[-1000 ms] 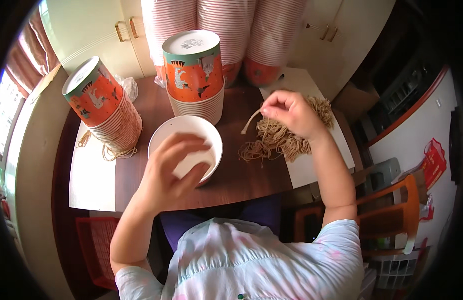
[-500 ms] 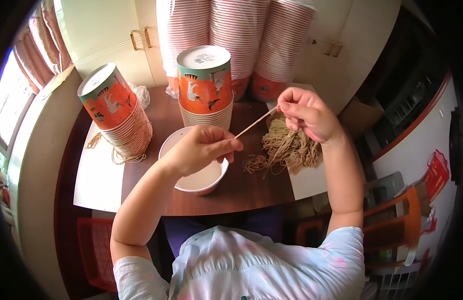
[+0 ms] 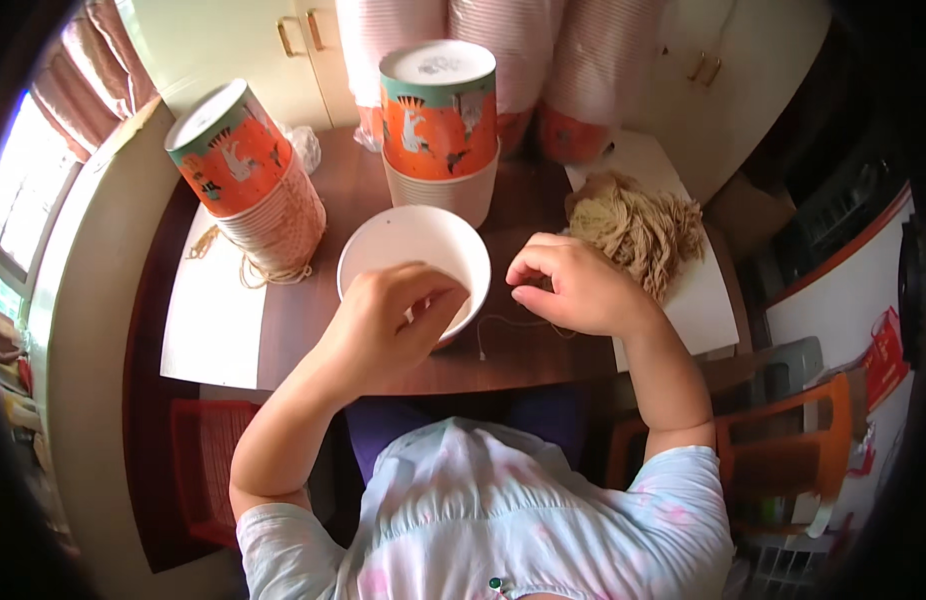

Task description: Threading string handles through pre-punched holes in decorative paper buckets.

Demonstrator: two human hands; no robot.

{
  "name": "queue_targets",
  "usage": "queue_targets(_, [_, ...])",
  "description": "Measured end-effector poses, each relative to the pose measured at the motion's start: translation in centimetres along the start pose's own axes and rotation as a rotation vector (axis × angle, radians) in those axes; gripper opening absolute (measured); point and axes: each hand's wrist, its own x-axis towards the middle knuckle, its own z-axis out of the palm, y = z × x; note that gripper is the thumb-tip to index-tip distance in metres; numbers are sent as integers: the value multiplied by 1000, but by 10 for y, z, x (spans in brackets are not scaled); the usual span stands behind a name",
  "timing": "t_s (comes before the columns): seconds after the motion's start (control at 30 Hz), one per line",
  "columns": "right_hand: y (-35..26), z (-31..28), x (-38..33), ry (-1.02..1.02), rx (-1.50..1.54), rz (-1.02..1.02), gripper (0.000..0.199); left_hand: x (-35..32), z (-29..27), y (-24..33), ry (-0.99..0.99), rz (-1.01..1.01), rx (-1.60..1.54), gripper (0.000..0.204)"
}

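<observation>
left hand (image 3: 388, 318) sits curled over the near rim of the white paper bowl (image 3: 415, 262), fingers bent down into it and gripping the edge. right hand (image 3: 573, 285) is just beside the bowl, thumb and fingertips pinched together on a thin string (image 3: 513, 325) that loops down across the dark wooden table (image 3: 523, 200), its loose end lying by the bowl's foot. looks like the threading step: string being fed to the bowl's rim, though i cannot tell whether there is a hole there, the left fingers hide it. next move calls for a steady bowl and a fine, guided pinch to bring the string end up to the rim. the bundle of tan strings (image 3: 638, 230) waits on white paper to the right; two stacks of orange printed bowls (image 3: 438, 115) stand behind, another (image 3: 245, 175) to the left.
</observation>
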Motion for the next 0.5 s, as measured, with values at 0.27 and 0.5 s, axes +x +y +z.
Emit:
queue_targets(0.27, [71,102,-12,-92,-210,-258,22,-80,39,-17,-113,-53,-191,9])
queue_targets(0.5, [84,123,-9,-197,-115,-215,10,-102,97,-52,11,-189,-24,9])
